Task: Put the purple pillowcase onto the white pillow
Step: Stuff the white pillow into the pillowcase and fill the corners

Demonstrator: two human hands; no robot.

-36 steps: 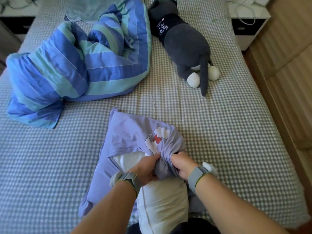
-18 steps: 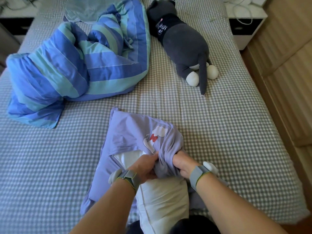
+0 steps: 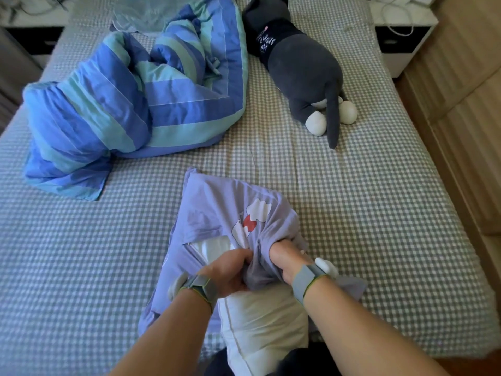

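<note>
Purple, blue and grey on a checked bed

The purple pillowcase (image 3: 217, 213) bears a white-and-red cartoon print over the white pillow (image 3: 263, 324); beyond it on the grey-and-white gingham sheet (image 3: 366, 199) lie a blue-and-teal striped duvet (image 3: 130, 104) and a dark grey plush cat (image 3: 301, 66) with white paws.

Open sheet (image 3: 379, 213) right of pillowcase (image 3: 217, 210) — duvet (image 3: 135, 104), plush cat (image 3: 303, 71) beyond.

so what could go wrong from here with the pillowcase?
1. Both the left hand and right hand grip one bunched wad of the purple pillowcase; pulling it could twist the opening rather than spread it.
2. The near end of the white pillow lies bare and overhangs the bed edge, so it may slip off.
3. Pillow also shows through a gap on the left; the case may be misaligned.
</note>
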